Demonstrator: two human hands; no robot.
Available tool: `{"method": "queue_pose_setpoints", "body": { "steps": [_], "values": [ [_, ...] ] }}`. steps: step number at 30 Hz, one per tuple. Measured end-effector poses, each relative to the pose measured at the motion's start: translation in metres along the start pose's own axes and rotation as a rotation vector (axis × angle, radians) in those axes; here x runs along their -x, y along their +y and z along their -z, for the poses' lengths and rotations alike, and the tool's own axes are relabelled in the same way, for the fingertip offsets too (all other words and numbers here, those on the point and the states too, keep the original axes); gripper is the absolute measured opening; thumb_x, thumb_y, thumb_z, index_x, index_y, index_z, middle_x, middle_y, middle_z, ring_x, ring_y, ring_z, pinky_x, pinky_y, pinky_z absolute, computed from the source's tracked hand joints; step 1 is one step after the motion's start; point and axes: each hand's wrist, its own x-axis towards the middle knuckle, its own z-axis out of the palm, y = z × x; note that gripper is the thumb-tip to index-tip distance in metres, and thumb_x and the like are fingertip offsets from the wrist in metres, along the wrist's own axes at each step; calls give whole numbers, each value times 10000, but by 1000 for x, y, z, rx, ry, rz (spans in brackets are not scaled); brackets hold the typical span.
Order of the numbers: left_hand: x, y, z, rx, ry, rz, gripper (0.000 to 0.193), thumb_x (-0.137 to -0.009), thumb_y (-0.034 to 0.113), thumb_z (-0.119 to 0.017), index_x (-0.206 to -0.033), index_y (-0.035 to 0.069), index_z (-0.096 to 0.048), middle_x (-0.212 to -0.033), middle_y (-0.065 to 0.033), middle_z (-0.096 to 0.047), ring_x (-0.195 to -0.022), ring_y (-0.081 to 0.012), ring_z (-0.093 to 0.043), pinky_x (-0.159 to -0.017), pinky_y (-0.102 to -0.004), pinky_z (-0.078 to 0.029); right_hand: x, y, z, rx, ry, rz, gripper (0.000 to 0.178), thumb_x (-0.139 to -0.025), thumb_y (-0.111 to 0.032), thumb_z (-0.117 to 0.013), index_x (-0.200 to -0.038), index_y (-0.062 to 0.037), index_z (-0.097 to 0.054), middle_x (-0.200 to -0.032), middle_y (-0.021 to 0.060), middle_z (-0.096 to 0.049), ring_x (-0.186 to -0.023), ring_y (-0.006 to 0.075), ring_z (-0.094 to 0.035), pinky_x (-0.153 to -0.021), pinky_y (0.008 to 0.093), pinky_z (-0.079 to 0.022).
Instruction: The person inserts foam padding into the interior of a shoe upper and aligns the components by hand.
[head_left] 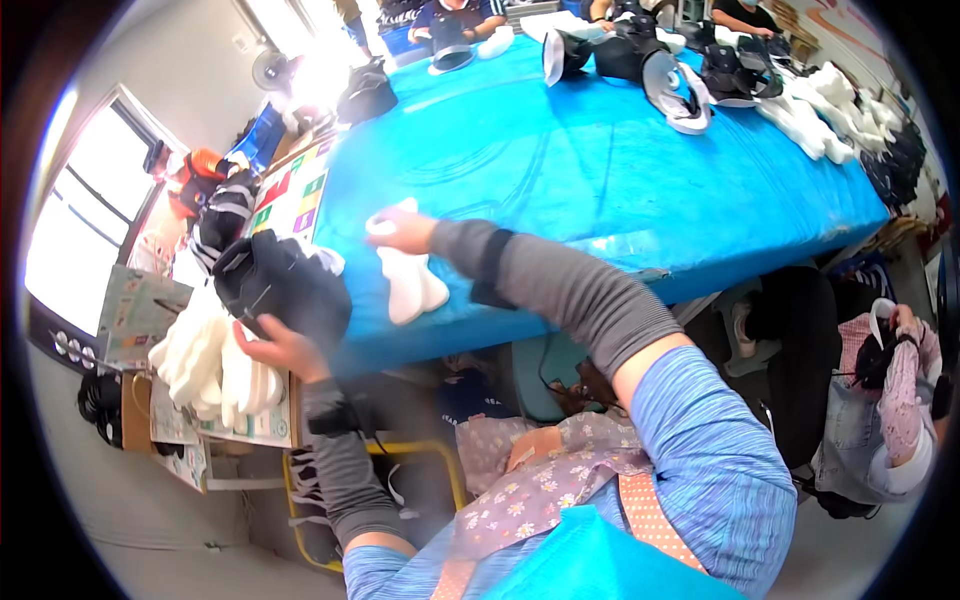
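My left hand (283,350) is at the table's left edge, just below a black shoe (275,285). Its fingers are spread, and I cannot tell whether they touch the shoe. White padding shows at the shoe's right end. Farther right, my right hand (405,233) is closed over a white foot-shaped shoe form (412,290). White shows both above and below the fingers, so there may be more than one form there. The right fingertips are partly hidden and slightly blurred.
A blue-covered table (480,180) spreads ahead. White shoe forms (210,360) are piled on a side stand at left. Black-and-white shoes (640,70) and more white forms (825,110) lie at the far right. Several people sit around; a yellow-framed rack (455,470) stands below.
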Motion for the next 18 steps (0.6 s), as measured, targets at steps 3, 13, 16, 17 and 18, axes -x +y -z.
{"method": "queue_pose_setpoints", "body": {
  "steps": [3, 13, 16, 17, 18],
  "values": [
    [85, 78, -43, 30, -469, -365, 401, -878, 102, -606, -1237, -21, -477, -1321, -192, -478, -1235, -335, -435, -1067, -436, -332, 63, 102, 106, -14, 155, -165, 316, -810, -317, -671, -923, -23, -699, -871, 196, -694, -824, 308, -672, -749, 411, -529],
    [185, 97, -155, -125, -1401, -463, 537, -916, 442, -568, -1343, 116, -548, -1424, -143, -488, -1341, -307, -422, -1102, -436, -326, 237, 225, 430, 570, 1201, -525, 550, -746, -270, -753, -1161, 37, -562, -1118, 238, -640, -1031, 328, -630, -888, 397, -498],
    [181, 98, -149, -123, -1375, -358, 508, -878, 412, -630, -1265, 83, -610, -1380, -141, -535, -1320, -308, -454, -1069, -423, -376, 266, 234, 464, 596, 1349, -808, 708, -730, -302, -770, -1282, 36, -483, -1259, 250, -565, -1177, 380, -544, -1002, 419, -437],
    [182, 97, -146, -146, -1369, -348, 508, -878, 412, -630, -1265, 83, -610, -1380, -141, -535, -1320, -308, -454, -1069, -423, -376, 269, 239, 467, 636, 1374, -878, 778, -730, -307, -772, -1340, 38, -436, -1317, 260, -526, -1235, 392, -503, -1044, 423, -408],
    [181, 98, -145, -141, -1357, -333, 496, -866, 400, -646, -1243, 78, -624, -1358, -138, -554, -1303, -305, -474, -1055, -414, -395, 269, 243, 470, 523, 1383, -861, 833, -737, -318, -772, -1383, 39, -384, -1361, 265, -486, -1273, 391, -467, -1070, 423, -381]
  ]
}}
